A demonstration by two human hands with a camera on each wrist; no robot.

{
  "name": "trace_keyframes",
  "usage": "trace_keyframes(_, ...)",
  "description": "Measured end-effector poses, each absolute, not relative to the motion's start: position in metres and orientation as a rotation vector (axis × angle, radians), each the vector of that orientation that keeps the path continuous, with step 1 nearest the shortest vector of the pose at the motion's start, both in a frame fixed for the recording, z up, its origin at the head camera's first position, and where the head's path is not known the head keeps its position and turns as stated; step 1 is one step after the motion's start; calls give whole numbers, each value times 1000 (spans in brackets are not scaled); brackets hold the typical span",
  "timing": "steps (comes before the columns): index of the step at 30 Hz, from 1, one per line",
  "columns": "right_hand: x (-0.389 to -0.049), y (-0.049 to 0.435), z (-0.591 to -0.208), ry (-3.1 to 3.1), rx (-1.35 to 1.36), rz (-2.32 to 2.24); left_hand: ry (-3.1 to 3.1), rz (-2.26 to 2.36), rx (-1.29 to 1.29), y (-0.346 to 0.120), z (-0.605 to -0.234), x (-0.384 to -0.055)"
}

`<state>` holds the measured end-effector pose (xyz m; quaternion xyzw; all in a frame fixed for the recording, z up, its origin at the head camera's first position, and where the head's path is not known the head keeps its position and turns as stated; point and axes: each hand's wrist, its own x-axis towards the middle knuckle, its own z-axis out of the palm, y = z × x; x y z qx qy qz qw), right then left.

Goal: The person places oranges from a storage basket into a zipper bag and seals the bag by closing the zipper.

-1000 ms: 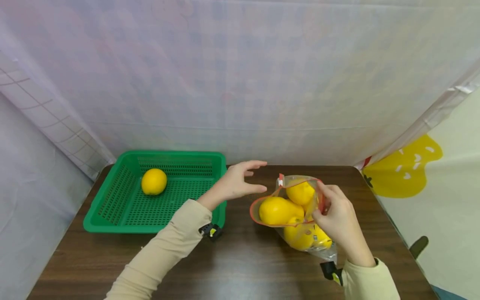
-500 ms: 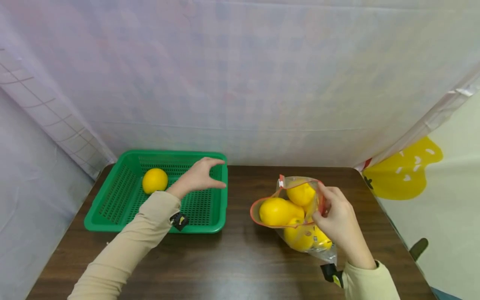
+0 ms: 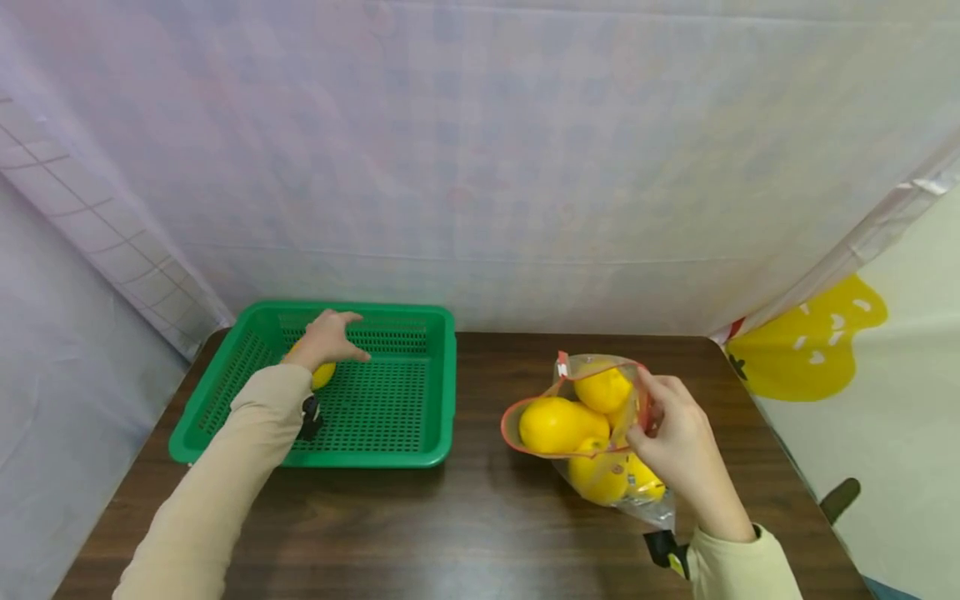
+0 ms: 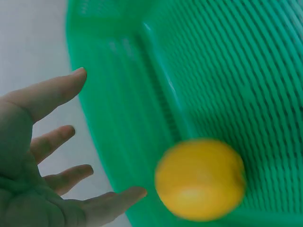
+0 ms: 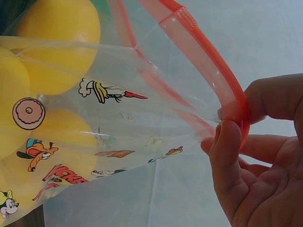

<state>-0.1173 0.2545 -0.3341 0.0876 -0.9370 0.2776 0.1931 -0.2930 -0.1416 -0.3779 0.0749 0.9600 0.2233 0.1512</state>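
Observation:
Over the left part of a green plastic basket (image 3: 442, 400) hovers my left hand (image 3: 327, 340), its fingers spread and holding nothing. Below it in the basket lies one lemon (image 3: 324, 377), partly hidden by that hand; the left wrist view shows this lemon (image 4: 201, 179) apart from the fingertips. My right hand (image 3: 675, 429) pinches the red zip edge of a clear printed plastic bag (image 5: 118, 118) between thumb and fingers. Several lemons (image 3: 555, 425) fill the bag, whose mouth gapes toward the left.
Both the basket and the bag rest on a dark brown wooden table (image 3: 480, 525). A pale cloth curtain (image 3: 480, 167) hangs behind the table's back edge. To the right is a light cloth with a yellow printed shape (image 3: 810, 342).
My left hand has moved left, from beside the bag across the basket to above the single lemon. The right hand keeps its hold on the bag in the same spot.

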Motion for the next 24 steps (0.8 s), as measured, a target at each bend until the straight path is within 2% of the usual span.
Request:
trace_keyframes(15,-114,253,-335,-2622,261,804,2617,718,-131,-191,-388,-298)
trace_keyframes(24,-113,252,-336,-2621,269,826,2557,713,-182,-201,-396,-296)
